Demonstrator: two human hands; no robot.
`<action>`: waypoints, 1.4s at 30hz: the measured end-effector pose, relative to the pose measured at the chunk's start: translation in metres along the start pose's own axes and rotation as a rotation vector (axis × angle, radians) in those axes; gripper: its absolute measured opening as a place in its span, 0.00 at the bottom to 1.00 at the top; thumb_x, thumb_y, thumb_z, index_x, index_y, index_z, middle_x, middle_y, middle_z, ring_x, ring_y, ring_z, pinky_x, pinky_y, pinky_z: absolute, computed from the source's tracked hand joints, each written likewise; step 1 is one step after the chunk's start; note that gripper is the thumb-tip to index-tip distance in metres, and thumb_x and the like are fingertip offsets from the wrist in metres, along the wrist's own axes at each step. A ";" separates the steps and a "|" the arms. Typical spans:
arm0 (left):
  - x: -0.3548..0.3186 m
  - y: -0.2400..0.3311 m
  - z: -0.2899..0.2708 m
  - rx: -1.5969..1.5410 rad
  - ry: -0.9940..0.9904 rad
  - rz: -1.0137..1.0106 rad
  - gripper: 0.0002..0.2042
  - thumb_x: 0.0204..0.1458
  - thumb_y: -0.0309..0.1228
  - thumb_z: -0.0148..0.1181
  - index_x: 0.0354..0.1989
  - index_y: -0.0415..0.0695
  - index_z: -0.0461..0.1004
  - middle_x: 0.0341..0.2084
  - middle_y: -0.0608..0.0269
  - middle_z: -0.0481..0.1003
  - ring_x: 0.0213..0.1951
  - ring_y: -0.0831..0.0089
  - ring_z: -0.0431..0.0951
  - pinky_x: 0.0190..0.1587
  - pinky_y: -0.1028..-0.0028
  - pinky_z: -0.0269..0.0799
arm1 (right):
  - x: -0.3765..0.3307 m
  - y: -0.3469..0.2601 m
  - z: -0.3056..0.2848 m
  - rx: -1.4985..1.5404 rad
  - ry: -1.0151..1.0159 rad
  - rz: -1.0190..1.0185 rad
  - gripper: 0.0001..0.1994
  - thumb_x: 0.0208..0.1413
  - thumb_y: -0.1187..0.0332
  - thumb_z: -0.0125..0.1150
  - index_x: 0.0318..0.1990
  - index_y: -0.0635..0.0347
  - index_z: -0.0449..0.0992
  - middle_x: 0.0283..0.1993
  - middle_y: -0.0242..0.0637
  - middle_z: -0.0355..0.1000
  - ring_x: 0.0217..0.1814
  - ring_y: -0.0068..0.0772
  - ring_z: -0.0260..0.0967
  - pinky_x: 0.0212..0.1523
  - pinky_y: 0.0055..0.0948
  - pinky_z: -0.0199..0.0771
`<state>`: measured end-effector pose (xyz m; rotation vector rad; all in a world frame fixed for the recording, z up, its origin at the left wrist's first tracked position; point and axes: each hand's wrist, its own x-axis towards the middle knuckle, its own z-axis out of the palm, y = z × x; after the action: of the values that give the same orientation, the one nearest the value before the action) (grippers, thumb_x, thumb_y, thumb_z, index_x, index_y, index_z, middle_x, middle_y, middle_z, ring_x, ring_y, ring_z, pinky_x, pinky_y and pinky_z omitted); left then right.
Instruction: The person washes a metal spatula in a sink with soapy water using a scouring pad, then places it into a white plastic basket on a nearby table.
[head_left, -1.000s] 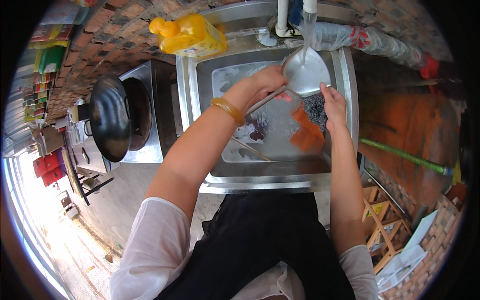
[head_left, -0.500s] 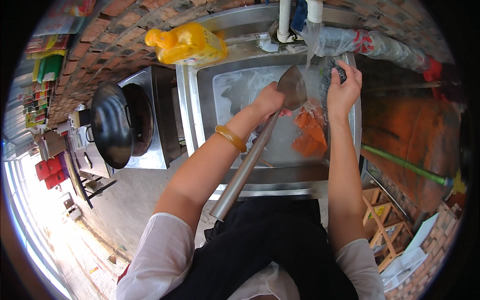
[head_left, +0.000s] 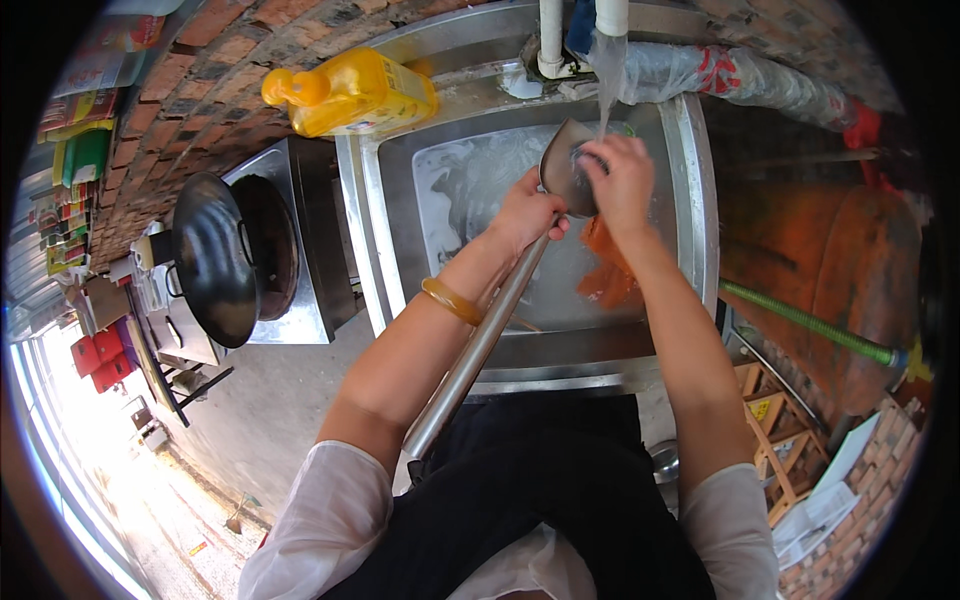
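My left hand [head_left: 528, 212] is closed around the neck of a wok spatula [head_left: 480, 342], whose long tubular handle slants back towards my body. The blade is raised over a steel sink [head_left: 697, 190]. Against the blade's face my right hand [head_left: 624, 188] presses a dark steel wool scrubber [head_left: 581, 156]; fingers and scrubber are blurred and partly cover each other. Water [head_left: 606, 82] runs down from a white pipe [head_left: 612, 16] beside the blade. Beneath my hands an orange cloth [head_left: 606, 268] lies in the sink, where foamy water shows at the left.
A yellow detergent bottle [head_left: 375, 95] lies on the sink's far-left edge. Further left, a black wok [head_left: 215, 262] leans at a steel stove [head_left: 312, 290]. A plastic-wrapped pipe [head_left: 690, 76] crosses the back right. On the right runs a green hose [head_left: 812, 322] above a wooden rack [head_left: 775, 440].
My right hand has moved left with the scrubber, from the sink's right side onto the spatula blade. The spatula and left hand have shifted slightly left with the whole view.
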<state>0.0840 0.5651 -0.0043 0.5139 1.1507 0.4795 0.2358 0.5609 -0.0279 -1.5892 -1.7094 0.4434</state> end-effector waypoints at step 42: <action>-0.009 0.012 0.001 -0.101 0.005 0.074 0.18 0.46 0.12 0.46 0.47 0.41 0.63 0.27 0.55 0.69 0.19 0.74 0.69 0.14 0.81 0.57 | 0.004 0.027 -0.040 -0.022 -0.201 -0.082 0.07 0.35 0.74 0.66 0.26 0.53 0.80 0.30 0.28 0.74 0.42 0.34 0.67 0.46 0.35 0.67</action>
<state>0.0810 0.5688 0.0102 0.4690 1.1096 0.6004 0.2834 0.5598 -0.0192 -1.5262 -1.9277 0.5608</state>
